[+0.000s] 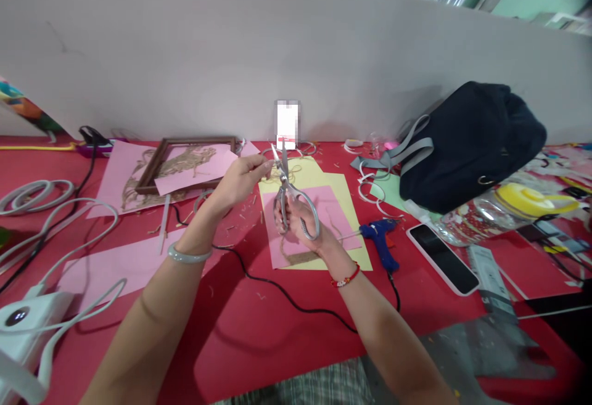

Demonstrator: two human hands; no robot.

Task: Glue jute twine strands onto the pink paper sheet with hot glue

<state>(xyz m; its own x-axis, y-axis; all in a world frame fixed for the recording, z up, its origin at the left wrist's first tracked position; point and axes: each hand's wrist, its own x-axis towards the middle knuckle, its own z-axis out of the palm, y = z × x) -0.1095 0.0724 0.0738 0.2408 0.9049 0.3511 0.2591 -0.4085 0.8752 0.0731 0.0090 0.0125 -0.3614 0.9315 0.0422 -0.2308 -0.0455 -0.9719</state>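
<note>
My scissors (pixel 283 179) are shiny metal. By the far edge of the desk (pixel 259 343), the bag (pixel 472 146) is matt cloth, the frame (pixel 198 141) wood-like; nearer the right edge, the bottle (pixel 481 217) glossy plastic.

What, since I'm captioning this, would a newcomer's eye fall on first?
Probably the silver scissors, open in the right hand at the centre, the left hand close by. Next come the bright red table and, at right by the pale wall, the bulky dark bag. The blue glue gun, right of the scissors, stands out too.
</note>
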